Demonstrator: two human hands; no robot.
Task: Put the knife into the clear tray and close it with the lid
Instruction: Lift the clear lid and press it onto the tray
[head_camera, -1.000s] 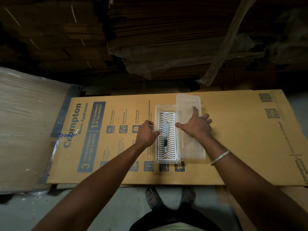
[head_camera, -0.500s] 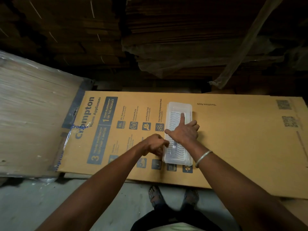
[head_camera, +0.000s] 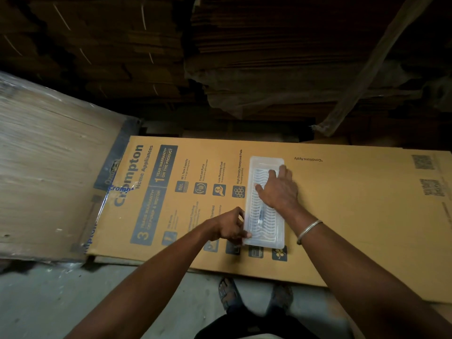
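Note:
The clear tray (head_camera: 276, 241) lies lengthwise on a flattened yellow carton, with the translucent lid (head_camera: 265, 163) resting on top of it. Through the lid I see the white wavy insert and the knife (head_camera: 260, 217), a thin dark handle and pale blade. My right hand (head_camera: 277, 189) lies flat on the lid's far half, fingers spread. My left hand (head_camera: 232, 226) grips the tray's near left edge, fingers curled around the rim.
The flattened Crompton carton (head_camera: 354, 204) serves as the work surface. A wrapped stack of board (head_camera: 49, 172) sits at the left. Piled cardboard (head_camera: 244, 57) rises behind. My sandalled feet (head_camera: 230, 293) stand on grey floor below the carton's front edge.
The lid, which lay beside the tray a second ago, now covers it. My right hand slid further along the lid, and my left hand shifted down to the tray's near left edge.

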